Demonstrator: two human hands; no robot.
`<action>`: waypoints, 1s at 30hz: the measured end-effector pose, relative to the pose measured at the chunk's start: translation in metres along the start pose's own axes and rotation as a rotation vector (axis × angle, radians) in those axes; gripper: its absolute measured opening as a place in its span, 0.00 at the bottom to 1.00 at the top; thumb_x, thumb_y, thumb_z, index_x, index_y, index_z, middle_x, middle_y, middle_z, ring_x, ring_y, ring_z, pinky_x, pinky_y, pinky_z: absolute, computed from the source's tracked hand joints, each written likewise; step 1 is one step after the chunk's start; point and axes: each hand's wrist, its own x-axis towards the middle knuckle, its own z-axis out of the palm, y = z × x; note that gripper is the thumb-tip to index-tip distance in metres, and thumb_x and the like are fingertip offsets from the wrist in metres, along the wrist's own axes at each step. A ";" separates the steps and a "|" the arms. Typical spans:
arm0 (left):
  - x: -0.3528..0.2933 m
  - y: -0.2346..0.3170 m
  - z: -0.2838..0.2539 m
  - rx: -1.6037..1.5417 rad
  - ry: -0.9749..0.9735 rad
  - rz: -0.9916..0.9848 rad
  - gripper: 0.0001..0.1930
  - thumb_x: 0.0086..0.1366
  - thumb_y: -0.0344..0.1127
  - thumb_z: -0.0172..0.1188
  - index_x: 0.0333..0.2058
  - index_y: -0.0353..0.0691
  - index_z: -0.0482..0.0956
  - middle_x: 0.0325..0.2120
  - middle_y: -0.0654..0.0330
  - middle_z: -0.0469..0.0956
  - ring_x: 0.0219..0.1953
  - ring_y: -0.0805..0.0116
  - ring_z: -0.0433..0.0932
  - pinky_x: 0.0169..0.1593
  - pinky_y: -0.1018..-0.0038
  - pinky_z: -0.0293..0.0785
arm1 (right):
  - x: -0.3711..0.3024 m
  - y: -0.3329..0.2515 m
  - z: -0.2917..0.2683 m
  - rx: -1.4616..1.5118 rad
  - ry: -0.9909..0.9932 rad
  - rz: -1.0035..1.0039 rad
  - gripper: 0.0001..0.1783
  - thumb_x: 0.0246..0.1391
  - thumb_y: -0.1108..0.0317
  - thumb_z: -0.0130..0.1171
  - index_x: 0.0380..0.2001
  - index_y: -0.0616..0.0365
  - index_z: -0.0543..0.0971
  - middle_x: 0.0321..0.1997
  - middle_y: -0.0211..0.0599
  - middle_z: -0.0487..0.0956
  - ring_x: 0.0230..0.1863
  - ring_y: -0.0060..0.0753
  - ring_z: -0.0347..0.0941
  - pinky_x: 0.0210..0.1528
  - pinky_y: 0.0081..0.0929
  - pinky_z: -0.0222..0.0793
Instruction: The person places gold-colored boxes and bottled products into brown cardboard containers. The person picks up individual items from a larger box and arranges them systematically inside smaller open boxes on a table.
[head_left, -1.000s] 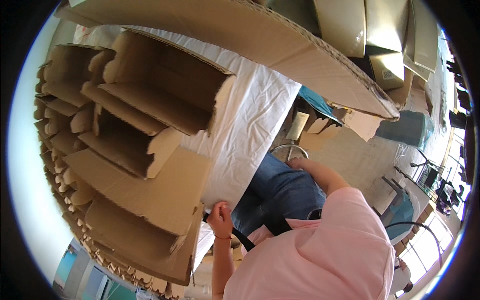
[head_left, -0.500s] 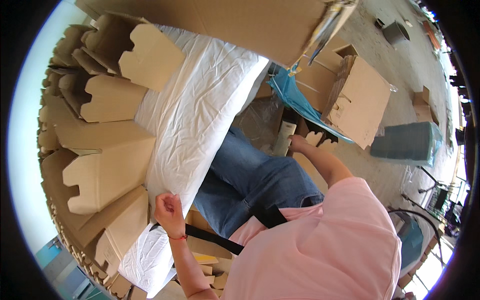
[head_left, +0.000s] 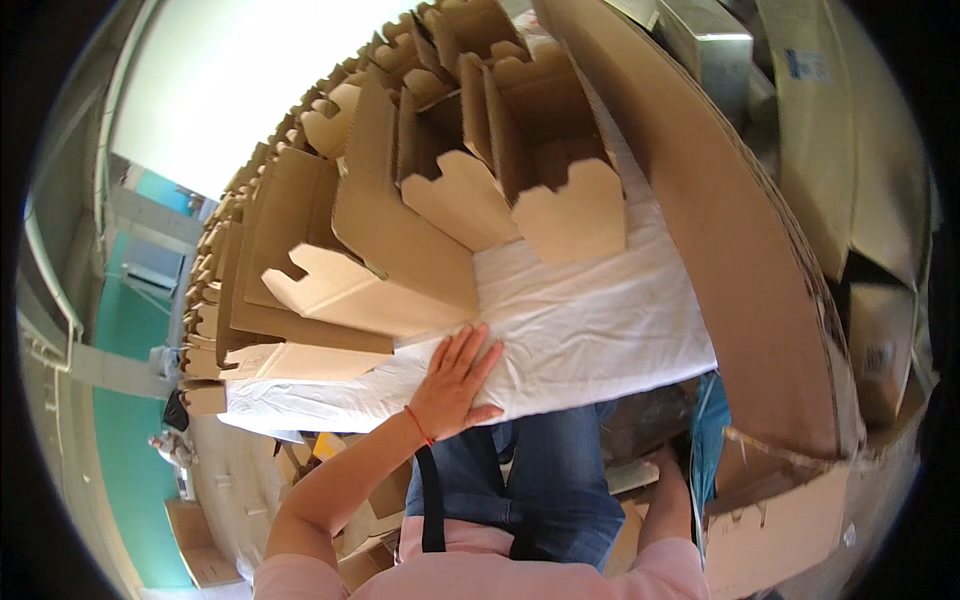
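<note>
My left hand (head_left: 458,382) lies flat, fingers spread, on a white cloth (head_left: 590,330) over the work surface, close to the folded-up cardboard boxes. An upright brown box (head_left: 375,285) with notched flaps stands just beyond my fingertips. Two more notched boxes stand behind it, one with its pale flap (head_left: 575,212) turned toward me. Low on the right, beside my knee, my right hand (head_left: 663,464) has its fingers curled at the end of a narrow pale box (head_left: 630,476). Part of that hand and most of that box are hidden.
A tall brown cardboard panel (head_left: 740,260) borders the cloth on the right. Blue plastic sheeting (head_left: 709,420) hangs beside my right forearm, next to an open carton (head_left: 770,545). Rows of notched boxes (head_left: 330,120) stretch away to the far left. Large cartons (head_left: 810,150) stand at far right.
My view has swung left and up toward the boxes. My left hand has gone from loosely curled above the cloth to flat on it. The right hand stays low by the narrow pale box.
</note>
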 end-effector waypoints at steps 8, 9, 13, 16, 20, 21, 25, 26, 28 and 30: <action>-0.006 0.002 0.002 0.027 -0.062 -0.029 0.44 0.54 0.63 0.51 0.62 0.41 0.52 0.64 0.45 0.41 0.66 0.47 0.39 0.65 0.56 0.34 | 0.031 0.044 0.023 -0.014 -0.222 0.027 0.53 0.22 0.55 0.76 0.54 0.60 0.61 0.54 0.44 0.70 0.52 0.43 0.68 0.48 0.38 0.68; -0.007 0.000 0.002 0.018 -0.059 -0.024 0.44 0.54 0.63 0.51 0.62 0.42 0.52 0.64 0.46 0.41 0.66 0.48 0.39 0.65 0.56 0.35 | 0.052 0.064 0.037 0.056 -0.279 0.005 0.49 0.23 0.55 0.76 0.51 0.62 0.64 0.51 0.45 0.72 0.50 0.44 0.70 0.46 0.39 0.69; -0.005 0.001 -0.004 -0.030 -0.001 -0.021 0.41 0.55 0.60 0.52 0.63 0.45 0.52 0.64 0.51 0.43 0.66 0.53 0.40 0.66 0.59 0.37 | -0.141 -0.101 -0.093 -0.134 0.316 -0.107 0.35 0.24 0.59 0.74 0.37 0.62 0.69 0.40 0.47 0.75 0.40 0.48 0.72 0.40 0.43 0.69; -0.011 0.009 -0.020 -0.135 0.110 -0.019 0.38 0.55 0.52 0.56 0.62 0.46 0.54 0.64 0.53 0.46 0.66 0.55 0.45 0.65 0.59 0.43 | -0.215 -0.135 -0.138 -0.218 0.499 -0.154 0.33 0.25 0.61 0.73 0.37 0.61 0.69 0.36 0.48 0.75 0.39 0.51 0.71 0.40 0.43 0.68; -0.020 0.018 -0.086 -0.269 0.527 0.119 0.30 0.52 0.39 0.61 0.55 0.41 0.66 0.59 0.50 0.58 0.59 0.52 0.60 0.61 0.58 0.53 | -0.324 -0.196 -0.202 0.037 0.643 -0.278 0.32 0.27 0.62 0.72 0.38 0.61 0.70 0.33 0.46 0.74 0.37 0.49 0.71 0.40 0.38 0.67; -0.021 0.011 -0.113 -0.229 0.732 0.056 0.27 0.49 0.34 0.63 0.51 0.42 0.71 0.57 0.50 0.62 0.56 0.53 0.65 0.58 0.59 0.58 | -0.343 -0.203 -0.210 0.126 0.683 -0.312 0.31 0.27 0.62 0.72 0.37 0.61 0.70 0.32 0.45 0.74 0.36 0.48 0.71 0.39 0.37 0.67; -0.013 -0.028 -0.182 -0.076 0.993 -0.252 0.36 0.45 0.30 0.66 0.55 0.42 0.64 0.45 0.54 0.71 0.49 0.52 0.68 0.52 0.63 0.63 | -0.398 -0.221 -0.253 0.742 0.457 -0.580 0.28 0.34 0.63 0.70 0.39 0.59 0.69 0.30 0.25 0.70 0.29 0.18 0.65 0.31 0.20 0.63; -0.016 -0.040 -0.178 -0.150 0.947 -0.261 0.32 0.45 0.30 0.65 0.52 0.43 0.69 0.39 0.55 0.74 0.46 0.54 0.71 0.49 0.65 0.66 | -0.412 -0.223 -0.267 0.835 0.424 -0.665 0.29 0.36 0.59 0.68 0.41 0.60 0.68 0.31 0.26 0.69 0.29 0.20 0.65 0.31 0.21 0.63; -0.024 -0.036 -0.183 -0.054 0.885 -0.226 0.21 0.45 0.30 0.63 0.42 0.42 0.75 0.30 0.58 0.73 0.39 0.58 0.72 0.45 0.66 0.68 | -0.419 -0.222 -0.293 1.112 0.478 -0.876 0.35 0.40 0.50 0.65 0.46 0.62 0.67 0.35 0.31 0.70 0.32 0.26 0.68 0.33 0.26 0.66; -0.030 -0.033 -0.183 0.012 0.916 -0.101 0.03 0.46 0.27 0.61 0.23 0.41 0.77 0.22 0.62 0.71 0.31 0.62 0.73 0.36 0.67 0.69 | -0.423 -0.224 -0.324 1.317 0.584 -1.026 0.40 0.45 0.44 0.58 0.54 0.62 0.63 0.48 0.38 0.69 0.46 0.36 0.67 0.46 0.36 0.66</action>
